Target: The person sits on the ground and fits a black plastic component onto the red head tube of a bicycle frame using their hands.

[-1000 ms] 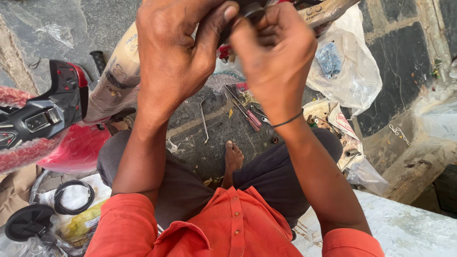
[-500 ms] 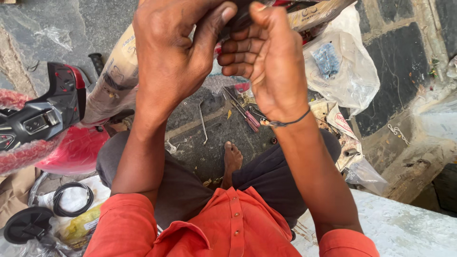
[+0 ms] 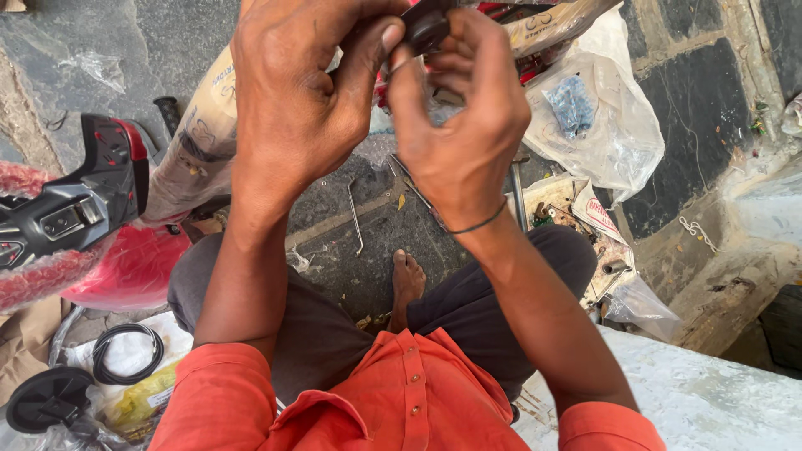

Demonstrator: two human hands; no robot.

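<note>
Stone floor lies cluttered under my raised hands — left hand (image 3: pixel 292 100) and right hand (image 3: pixel 459 108) both pinch a small black part (image 3: pixel 426 25) high up, and a loosened fingertip could drop it into that mess.

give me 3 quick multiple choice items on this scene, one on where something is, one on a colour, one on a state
1. Where does the coiled black cable lie?
A. lower left, beside the person's knee
B. upper right, on the clear plastic bag
C. across the bare foot

2. What colour is the person's shirt?
A. blue
B. orange-red
C. white

3. How is the small black part held?
A. lying loose on the ground
B. pinched between the fingers of both hands
C. in the left hand alone, the right hand at the person's side

Answers:
1 A, the coil rests on white wrapping at lower left.
2 B, collar and sleeves are orange-red.
3 B, the left hand and the right hand meet on it, raised near the top edge.
</note>
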